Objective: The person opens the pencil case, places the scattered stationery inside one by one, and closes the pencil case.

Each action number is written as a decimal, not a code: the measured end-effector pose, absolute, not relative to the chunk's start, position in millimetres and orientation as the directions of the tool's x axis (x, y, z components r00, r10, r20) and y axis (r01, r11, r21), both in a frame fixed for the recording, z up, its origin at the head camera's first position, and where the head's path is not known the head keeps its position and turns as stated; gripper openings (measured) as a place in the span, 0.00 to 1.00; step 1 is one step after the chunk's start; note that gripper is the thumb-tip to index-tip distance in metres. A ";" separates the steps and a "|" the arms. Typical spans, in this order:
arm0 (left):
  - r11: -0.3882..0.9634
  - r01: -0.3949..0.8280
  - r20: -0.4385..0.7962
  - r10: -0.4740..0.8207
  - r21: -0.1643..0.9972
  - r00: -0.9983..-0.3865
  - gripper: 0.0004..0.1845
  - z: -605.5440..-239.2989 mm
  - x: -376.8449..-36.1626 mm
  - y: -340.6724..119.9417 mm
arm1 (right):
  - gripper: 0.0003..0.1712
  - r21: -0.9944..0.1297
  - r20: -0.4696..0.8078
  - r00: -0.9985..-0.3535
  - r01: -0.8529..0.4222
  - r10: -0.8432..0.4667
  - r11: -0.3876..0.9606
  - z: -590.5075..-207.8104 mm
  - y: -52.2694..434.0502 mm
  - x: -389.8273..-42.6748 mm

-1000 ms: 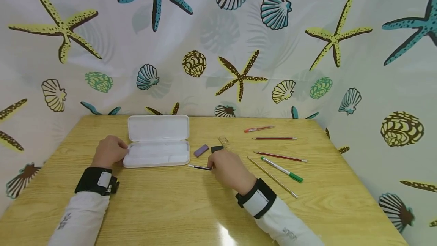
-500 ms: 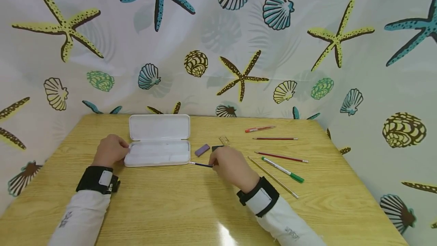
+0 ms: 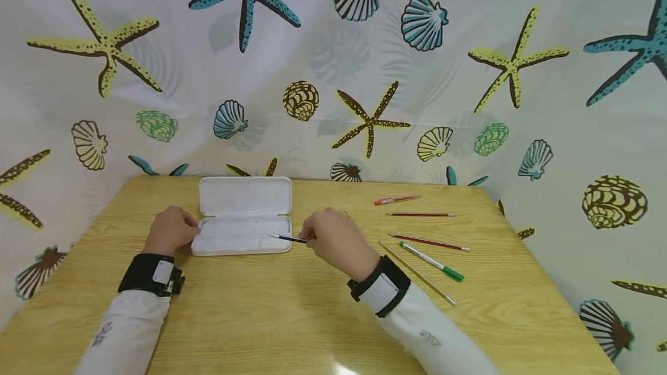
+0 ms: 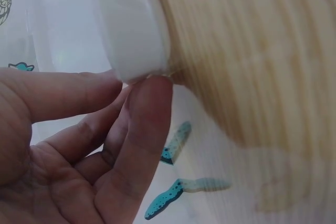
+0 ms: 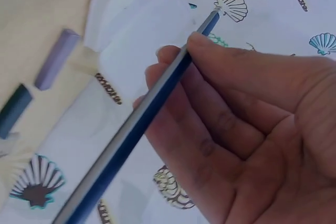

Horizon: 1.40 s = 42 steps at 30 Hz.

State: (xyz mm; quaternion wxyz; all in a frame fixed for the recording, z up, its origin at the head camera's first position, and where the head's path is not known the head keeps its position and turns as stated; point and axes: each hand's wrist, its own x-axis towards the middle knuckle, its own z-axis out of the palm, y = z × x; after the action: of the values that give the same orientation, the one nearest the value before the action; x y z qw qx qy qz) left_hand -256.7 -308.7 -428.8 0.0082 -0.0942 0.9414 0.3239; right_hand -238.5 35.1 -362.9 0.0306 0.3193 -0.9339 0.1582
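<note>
The blue pencil (image 3: 288,238) sits pinched between the fingertips of our right hand (image 3: 333,242), its tip hanging over the right end of the open white pencil case (image 3: 239,236) on the desk (image 3: 292,305). Our left hand (image 3: 169,230) grips the case's left end, fingers curled on its rim. The pinch sits toward one end of the pencil, so we judge the free end could dip and catch the case's edge. If the left hand's hold slackens, a nudge might slide the light case across the smooth desk.
</note>
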 end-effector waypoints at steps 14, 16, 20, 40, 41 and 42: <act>0.763 -0.195 -0.085 -0.181 0.616 -0.980 0.13 -429.1 -256.9 -306.7 | 0.06 -0.158 0.203 -0.721 -0.692 -0.663 0.704 -339.8 -51.5 -280.2; 0.763 -0.195 -0.086 -0.182 0.617 -0.980 0.13 -429.3 -257.2 -306.0 | 0.06 -0.133 0.206 -0.718 -0.693 -0.664 0.708 -344.0 -61.4 -284.0; 0.763 -0.198 -0.092 -0.181 0.615 -0.979 0.12 -431.4 -258.0 -307.4 | 0.06 -0.108 0.190 -0.720 -0.691 -0.667 0.715 -354.7 -79.2 -287.2; 0.775 -0.164 -0.047 -0.172 0.610 -0.984 0.10 -429.2 -253.6 -305.9 | 0.08 0.028 0.155 -0.735 -0.665 -0.660 0.747 -412.0 -126.6 -306.2; 0.776 -0.164 -0.049 -0.170 0.609 -0.984 0.11 -429.2 -253.6 -306.3 | 0.08 0.038 0.153 -0.737 -0.662 -0.659 0.749 -414.0 -127.4 -306.7; 0.776 -0.167 -0.055 -0.168 0.608 -0.984 0.11 -429.7 -253.4 -306.6 | 0.08 0.050 0.148 -0.737 -0.661 -0.660 0.749 -415.7 -128.1 -306.9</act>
State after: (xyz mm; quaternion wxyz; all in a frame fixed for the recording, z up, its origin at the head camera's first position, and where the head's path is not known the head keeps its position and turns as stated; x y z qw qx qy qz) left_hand -253.4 -306.6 -429.7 -0.0011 -0.0887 0.9423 0.3227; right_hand -306.9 -128.1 -415.7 0.0783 0.3542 -0.9319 0.0031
